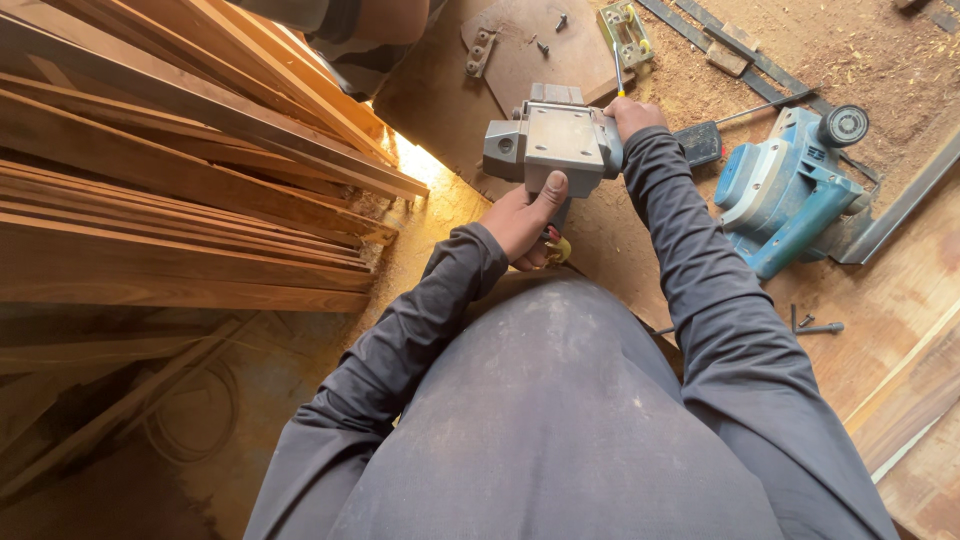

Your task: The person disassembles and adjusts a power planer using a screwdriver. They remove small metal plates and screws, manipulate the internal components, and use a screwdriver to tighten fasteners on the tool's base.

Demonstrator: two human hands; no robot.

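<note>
A grey electric planer point(553, 140) is held up above my lap with its flat metal sole facing me. My left hand point(524, 219) grips it from below, thumb pressed on the lower edge of the sole, with something yellow and red under the palm. My right hand point(630, 113) is at the planer's upper right side and holds a thin screwdriver point(619, 72) with a yellow handle end. Both arms wear dark grey sleeves.
A blue electric planer point(785, 195) lies on the wooden bench at right, beside a metal bar point(905, 205). Loose bolts point(815, 325), hinges point(627, 30) and sawdust lie about. A stack of wooden planks point(180, 190) fills the left. Another person's leg shows at the top.
</note>
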